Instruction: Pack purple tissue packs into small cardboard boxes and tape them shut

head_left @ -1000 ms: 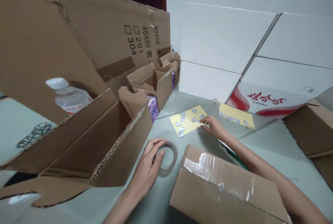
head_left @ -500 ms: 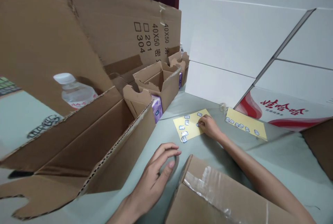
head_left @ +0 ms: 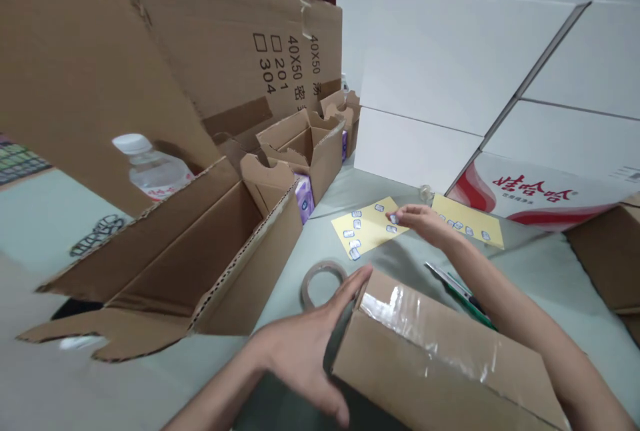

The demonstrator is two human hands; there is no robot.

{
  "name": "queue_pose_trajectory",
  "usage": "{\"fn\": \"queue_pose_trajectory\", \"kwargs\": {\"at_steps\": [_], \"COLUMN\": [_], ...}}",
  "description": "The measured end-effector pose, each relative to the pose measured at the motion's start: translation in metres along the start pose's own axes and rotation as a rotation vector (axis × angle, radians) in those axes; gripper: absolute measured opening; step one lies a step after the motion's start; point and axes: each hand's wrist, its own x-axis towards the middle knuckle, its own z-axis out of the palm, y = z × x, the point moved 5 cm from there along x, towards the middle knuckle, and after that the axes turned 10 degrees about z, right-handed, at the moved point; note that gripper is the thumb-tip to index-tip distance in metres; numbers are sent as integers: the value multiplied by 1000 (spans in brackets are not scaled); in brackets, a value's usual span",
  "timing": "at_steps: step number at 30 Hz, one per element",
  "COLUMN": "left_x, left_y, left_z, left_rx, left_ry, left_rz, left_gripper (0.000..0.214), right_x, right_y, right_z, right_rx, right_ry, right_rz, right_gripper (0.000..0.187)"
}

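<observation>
Reaching over a yellow sheet [head_left: 370, 231], the person's right hand [head_left: 425, 223] has its fingers bent together, with a small blue-edged label [head_left: 393, 219] at the tips; whether the label is pinched or just lies beneath them, I cannot tell. The left hand [head_left: 305, 344] is spread and holds nothing, thumb well apart from the fingers, beside the end of a closed brown carton [head_left: 400, 367]; its fingertips are at the carton's corner, contact unclear.

Sealing looks done along the carton's top seam, while the work with the labels seems only partway: several lie on this sheet, more on a second yellow sheet [head_left: 493, 223] to the right, and none shows on the carton's visible faces.

The carton is matte cardboard crossed by glossy, wrinkled clear tape [head_left: 390, 304]. Near the left hand lies a ring-shaped tape roll [head_left: 307, 284]; beside the right forearm, a slim green-handled cutter [head_left: 467, 299]. All rest on a smooth, pale green table surface [head_left: 320, 241]. Further left stands a long open box [head_left: 260, 271] with ragged corrugated edges, a clear plastic bottle [head_left: 157, 176] behind it.
</observation>
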Motion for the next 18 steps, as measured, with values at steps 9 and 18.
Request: {"fn": "queue_pose_trajectory", "kwargs": {"at_steps": [9,18], "left_x": [-7,-49], "left_y": [44,59], "left_z": [7,70], "left_rx": [199,672], "left_ry": [326,736], "left_rz": [-3,-21], "left_gripper": [111,140], "right_x": [-203,-290], "right_y": [-35,48], "right_z": [-67,71], "right_rx": [435,576], "right_ry": [694,425], "right_rz": [-373,-159], "right_gripper": [14,13]}}
